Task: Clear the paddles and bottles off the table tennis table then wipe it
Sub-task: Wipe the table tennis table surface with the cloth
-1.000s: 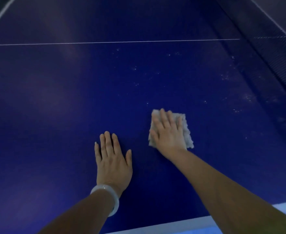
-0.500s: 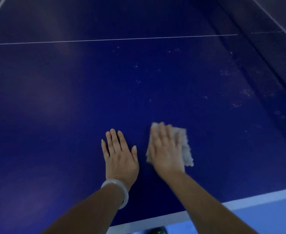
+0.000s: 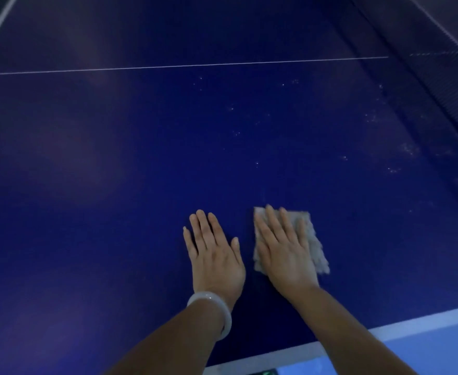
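Note:
The dark blue table tennis table [image 3: 114, 185] fills the view. My right hand [image 3: 284, 253] lies flat, fingers together, pressing a small grey-white cloth [image 3: 315, 244] onto the surface near the table's near edge. My left hand [image 3: 214, 255] rests flat on the bare table just left of it, fingers slightly spread, holding nothing; a pale bangle [image 3: 217, 312] sits on that wrist. No paddles or bottles are in view.
The net [image 3: 422, 85] runs along the right side. A thin white centre line [image 3: 184, 66] crosses the far table. Pale specks [image 3: 409, 150] dot the surface toward the net. The white edge stripe [image 3: 425, 320] marks the near edge, light blue floor below.
My right hand has dragged the cloth toward me, closer to the near edge. My left hand stayed flat beside it, and the view shifted so more of the edge shows.

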A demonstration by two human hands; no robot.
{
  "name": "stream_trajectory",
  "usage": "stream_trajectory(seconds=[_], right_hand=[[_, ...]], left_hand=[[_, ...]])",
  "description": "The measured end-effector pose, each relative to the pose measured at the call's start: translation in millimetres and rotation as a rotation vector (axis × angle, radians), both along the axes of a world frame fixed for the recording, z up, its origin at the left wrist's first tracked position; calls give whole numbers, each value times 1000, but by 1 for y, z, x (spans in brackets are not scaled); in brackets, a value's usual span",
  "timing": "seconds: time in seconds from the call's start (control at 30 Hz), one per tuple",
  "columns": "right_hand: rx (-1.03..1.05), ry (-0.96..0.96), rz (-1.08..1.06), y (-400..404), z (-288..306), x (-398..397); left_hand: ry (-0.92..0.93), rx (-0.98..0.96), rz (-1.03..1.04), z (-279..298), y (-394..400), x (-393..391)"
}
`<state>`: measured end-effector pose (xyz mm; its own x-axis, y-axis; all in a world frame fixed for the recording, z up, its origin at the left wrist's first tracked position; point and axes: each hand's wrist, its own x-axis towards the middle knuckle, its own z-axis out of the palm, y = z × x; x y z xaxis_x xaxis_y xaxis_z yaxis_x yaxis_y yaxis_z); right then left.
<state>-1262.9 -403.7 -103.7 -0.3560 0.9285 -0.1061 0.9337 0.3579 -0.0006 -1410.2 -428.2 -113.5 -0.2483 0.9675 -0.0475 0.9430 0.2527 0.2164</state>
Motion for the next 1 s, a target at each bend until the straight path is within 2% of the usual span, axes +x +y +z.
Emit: stream_trajectory(seconds=[0.07,0.13,0.2,0.27,0.33,0.4,0.5,0.57,0.6,0.67,0.73,0.8,0.9,1.0], right_hand=[[-24,-98,120,46,2,-17],[33,-167,67,97,-4,-12],[-27,-82,-223,131,-6,13],[-111,107,-550,135,-2,38],[-81,131,-687,111,0,31],[36,80,-531,73,-3,3],[-2,119,-227,31,-7,-12],[-58,143,-212,31,-4,5],[-81,153,-298,33,-3,16],[-107,192,-602,35,1,28],[-127,212,-784,34,5,16],[-109,170,-709,22,6,-16],[-5,135,-306,-24,0,-63],[-28,116,77,-68,-5,-56]], left_hand=[[14,-15,3,0,0,0],[27,-47,-1,1,1,0],[26,-58,-6,0,1,-1],[19,-51,1,-1,0,-1],[19,-44,8,0,0,-2],[10,-44,2,0,-1,-2],[-40,-43,1,4,1,-3],[-86,-14,-35,10,-1,-9],[-102,-11,-87,13,-3,-17],[-110,-34,-188,16,-9,-41],[-51,10,-145,14,-18,-71],[13,24,-64,11,-29,-94],[58,12,-119,6,-41,-98],[52,14,-126,5,-41,-97]])
